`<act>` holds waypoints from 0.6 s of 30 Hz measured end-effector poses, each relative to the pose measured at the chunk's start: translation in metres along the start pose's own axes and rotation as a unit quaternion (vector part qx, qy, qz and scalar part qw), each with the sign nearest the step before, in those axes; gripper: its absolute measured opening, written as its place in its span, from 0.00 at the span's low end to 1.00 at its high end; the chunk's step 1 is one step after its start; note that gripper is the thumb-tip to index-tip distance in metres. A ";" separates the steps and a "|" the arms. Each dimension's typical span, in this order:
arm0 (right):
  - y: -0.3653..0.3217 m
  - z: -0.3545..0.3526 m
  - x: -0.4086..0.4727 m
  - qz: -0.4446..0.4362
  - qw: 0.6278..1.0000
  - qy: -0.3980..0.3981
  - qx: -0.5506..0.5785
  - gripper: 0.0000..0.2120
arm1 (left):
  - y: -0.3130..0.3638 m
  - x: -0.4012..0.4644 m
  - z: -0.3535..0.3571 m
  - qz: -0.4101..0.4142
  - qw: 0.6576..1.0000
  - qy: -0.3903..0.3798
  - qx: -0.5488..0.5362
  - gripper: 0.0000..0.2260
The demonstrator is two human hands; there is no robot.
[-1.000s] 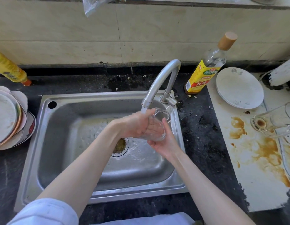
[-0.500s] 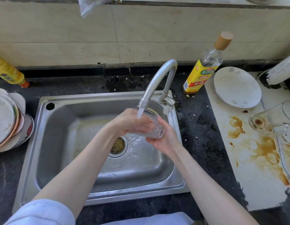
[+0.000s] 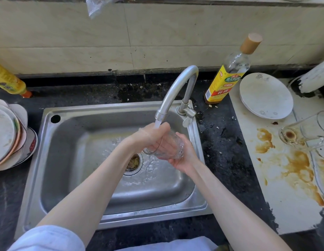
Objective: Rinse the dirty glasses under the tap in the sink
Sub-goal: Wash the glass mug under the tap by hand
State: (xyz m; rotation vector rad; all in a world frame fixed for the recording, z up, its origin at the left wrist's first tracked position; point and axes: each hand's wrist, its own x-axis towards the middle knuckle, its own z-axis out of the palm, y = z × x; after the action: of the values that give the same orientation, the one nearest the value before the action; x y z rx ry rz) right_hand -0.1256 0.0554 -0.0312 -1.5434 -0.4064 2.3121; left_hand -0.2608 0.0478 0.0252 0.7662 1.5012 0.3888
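head cam: one clear ribbed glass [image 3: 169, 148] over the steel sink [image 3: 72, 142], tipped on its side right under the curved metal tap [image 3: 175, 91], water running. both hands wrapped on it, left hand [image 3: 150, 135] curled over the top, right hand [image 3: 183, 154] cupping from below. two more glasses [image 3: 306, 130] lie on the stained white board, far right. two yellow-label bottles [image 3: 228, 77], white plates [image 3: 265, 96] right, plate stack [image 3: 9, 134] left on the dark speckled worktop [image 3: 224, 156].
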 end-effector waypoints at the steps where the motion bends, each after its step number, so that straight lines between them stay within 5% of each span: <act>1: 0.000 0.000 -0.001 0.013 1.000 0.003 0.008 0.22 | 0.001 -0.001 0.001 0.014 0.999 -0.001 0.036 0.26; 7: -0.006 0.002 -0.001 0.070 0.997 -0.002 0.041 0.20 | 0.008 -0.018 0.009 0.074 0.957 -0.163 0.230 0.09; 14: -0.010 0.007 0.005 0.066 0.998 -0.014 0.008 0.23 | 0.011 -0.019 0.001 0.125 0.941 0.055 0.310 0.09; 18: -0.013 0.008 0.008 0.057 0.998 -0.017 -0.004 0.23 | 0.005 -0.023 0.001 0.184 0.892 0.179 0.373 0.13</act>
State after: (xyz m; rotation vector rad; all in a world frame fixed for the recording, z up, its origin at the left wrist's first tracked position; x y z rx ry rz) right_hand -0.1348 0.0701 -0.0297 -1.5703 -0.3442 2.4289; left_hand -0.2604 0.0359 0.0451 1.6781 1.8726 0.2275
